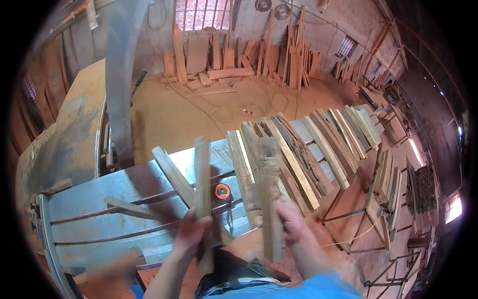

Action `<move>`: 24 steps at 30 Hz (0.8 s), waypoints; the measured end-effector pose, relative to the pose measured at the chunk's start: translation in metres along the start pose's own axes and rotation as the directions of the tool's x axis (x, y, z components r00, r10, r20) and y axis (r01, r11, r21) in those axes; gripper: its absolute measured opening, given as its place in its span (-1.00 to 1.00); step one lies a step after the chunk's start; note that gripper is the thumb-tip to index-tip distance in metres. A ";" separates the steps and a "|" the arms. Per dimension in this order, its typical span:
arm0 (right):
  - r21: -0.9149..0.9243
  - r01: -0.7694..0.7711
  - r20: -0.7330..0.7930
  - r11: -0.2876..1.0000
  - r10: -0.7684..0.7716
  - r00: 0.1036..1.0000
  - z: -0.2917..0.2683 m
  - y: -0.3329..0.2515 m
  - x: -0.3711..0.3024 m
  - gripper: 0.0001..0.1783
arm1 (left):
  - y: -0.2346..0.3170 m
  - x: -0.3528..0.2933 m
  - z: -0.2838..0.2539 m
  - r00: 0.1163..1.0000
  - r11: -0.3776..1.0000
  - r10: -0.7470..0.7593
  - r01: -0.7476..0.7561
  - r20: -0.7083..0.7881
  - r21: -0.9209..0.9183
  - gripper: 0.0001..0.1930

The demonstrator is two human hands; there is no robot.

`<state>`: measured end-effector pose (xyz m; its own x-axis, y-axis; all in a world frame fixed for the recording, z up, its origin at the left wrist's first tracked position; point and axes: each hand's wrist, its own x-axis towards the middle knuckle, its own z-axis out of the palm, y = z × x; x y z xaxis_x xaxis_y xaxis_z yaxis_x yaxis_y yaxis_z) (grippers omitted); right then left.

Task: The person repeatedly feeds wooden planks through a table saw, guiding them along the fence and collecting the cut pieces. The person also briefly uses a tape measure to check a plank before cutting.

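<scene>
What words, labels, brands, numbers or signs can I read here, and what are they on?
None can be read.
Orange-and-black tape measure: any markings are too small to read.
Left board, in the left hand: no lettering visible.
Right board, in the right hand: blurred, no lettering visible.

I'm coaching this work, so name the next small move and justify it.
Perhaps lower the wooden strip in the left hand onto the slotted metal table, left of the tape measure: the right hand also holds a wooden piece, so neither hand is free, and loose strips lie there.
</scene>
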<state>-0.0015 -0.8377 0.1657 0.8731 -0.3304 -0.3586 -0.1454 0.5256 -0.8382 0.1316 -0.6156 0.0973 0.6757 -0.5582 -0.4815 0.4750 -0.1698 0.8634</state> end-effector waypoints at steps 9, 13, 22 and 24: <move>-0.036 0.074 -0.075 0.997 -0.076 0.994 -0.060 -0.001 -0.073 -0.41 | -0.026 0.025 0.116 0.913 0.891 0.354 -0.396 0.203 0.223 -0.39; -0.172 -0.113 0.156 0.979 0.140 0.978 -0.038 0.021 -0.054 -0.48 | -0.047 -0.073 0.100 0.948 0.967 0.233 -0.202 0.215 -0.158 -0.19; -0.508 0.589 0.816 0.629 0.130 0.563 0.017 0.122 -0.056 -0.50 | -0.124 -0.191 0.131 0.857 0.925 -0.179 -0.020 -0.482 -0.379 -0.57; -0.409 0.741 0.908 0.533 0.151 0.392 0.019 0.108 -0.071 -0.60 | -0.123 -0.223 0.156 0.760 0.918 -0.315 0.091 -0.569 -0.386 -0.59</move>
<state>-0.0708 -0.7425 0.1085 0.7423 0.6617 0.1055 0.3791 -0.2849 -0.8804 -0.1659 -0.5968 0.1220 0.6847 0.0918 -0.7230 0.7151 0.1070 0.6908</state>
